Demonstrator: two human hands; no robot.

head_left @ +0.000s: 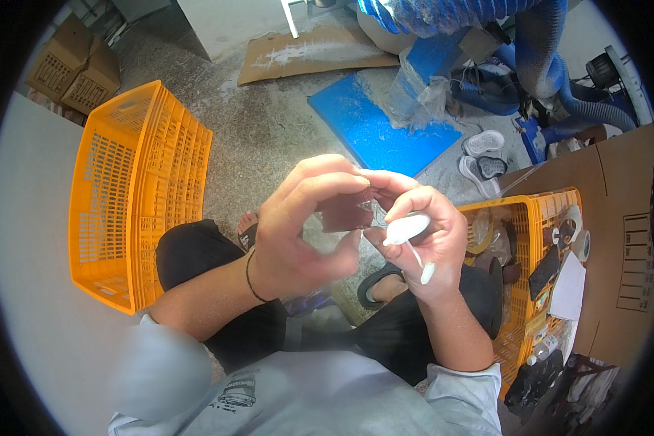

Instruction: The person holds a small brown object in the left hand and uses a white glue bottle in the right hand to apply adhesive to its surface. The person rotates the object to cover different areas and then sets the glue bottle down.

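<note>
1. Clearly, from my remote seat, the largest thing is an orange crate stack (134, 189), at least two nested, upright on the floor.
2. One blue board (385, 120) lies flat on the floor.
3. I count one right-hand crate (519, 291), with odds and ends along its right edge.
4. Two shoes (479, 163) sit just off the board's right corner.
5. The left hand (280, 225) is half open, fingers curled over the brown sheet's top edge; its thumb is blurred, so I can't tell whether it presses.
6. The right hand (443, 243) is closed on the white piece, fingertips near the sheet's right edge.
7. One brown sheet (345, 211) is up between both hands; I judge it light, thin and bendy, best taken by opposite edges.
8. One white piece (408, 229), an oval head with a thin stem, looks light; I'd grip the head, sparing the fragile stem.
</note>
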